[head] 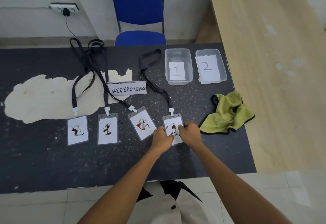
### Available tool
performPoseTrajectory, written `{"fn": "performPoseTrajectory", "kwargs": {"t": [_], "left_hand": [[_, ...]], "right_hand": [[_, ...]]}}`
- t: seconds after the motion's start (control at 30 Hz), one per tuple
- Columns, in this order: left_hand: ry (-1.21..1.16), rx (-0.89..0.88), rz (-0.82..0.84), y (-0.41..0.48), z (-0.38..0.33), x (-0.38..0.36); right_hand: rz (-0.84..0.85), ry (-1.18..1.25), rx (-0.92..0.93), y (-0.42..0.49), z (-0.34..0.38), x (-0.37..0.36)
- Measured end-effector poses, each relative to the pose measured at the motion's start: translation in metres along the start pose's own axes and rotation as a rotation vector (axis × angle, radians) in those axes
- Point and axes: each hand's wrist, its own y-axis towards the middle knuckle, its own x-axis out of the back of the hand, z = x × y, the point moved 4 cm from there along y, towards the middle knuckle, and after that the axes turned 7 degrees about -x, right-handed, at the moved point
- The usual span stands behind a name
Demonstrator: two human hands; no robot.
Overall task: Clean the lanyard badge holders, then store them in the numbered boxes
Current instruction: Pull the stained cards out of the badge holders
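1. Peering at the rightmost badge holder [173, 123], I get only its upper half. Both hands cover the lower part, and brown-black blots make the digit on its card hard to read.
2. My left hand [161, 136] curls at the holder's left edge with the thumb on the card, pinching it. My right hand [189, 133] pinches the right edge the same way.
3. That holder is on the dark table [202, 156], just left of the crumpled green cloth [227, 116]. I cannot tell whether it lies flat or is slightly raised.
4. Its black lanyard [153, 86] runs back to a loop beside box 1 [189, 65].
5. Box 1 is clear plastic and shows a paper slip marked 1. I cannot tell whether the slip sits inside or on the wall.
6. Box 2 [222, 68] stands just right of it, apart, with a larger slip marked 2.
7. Three more stained holders lie in a row to the left: the third badge holder [142, 125], tilted, the second badge holder [107, 130] and the far-left badge holder [77, 130].
8. Their lanyards tangle near the far edge, so I cannot trace each one.
9. A blue chair [139, 12] behind the table is cut off at the top.
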Motion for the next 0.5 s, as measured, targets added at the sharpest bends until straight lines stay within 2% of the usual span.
{"fn": "performPoseTrajectory", "kwargs": {"t": [0.17,0.5], "left_hand": [[-0.187,0.083,0.019,-0.009,-0.004,0.009],[-0.334,0.075,-0.202,-0.013,0.002,0.056]], "right_hand": [[0.009,0.099,-0.002,-0.019,0.015,0.011],[0.071,0.148,0.122,-0.029,0.059,-0.008]]}}
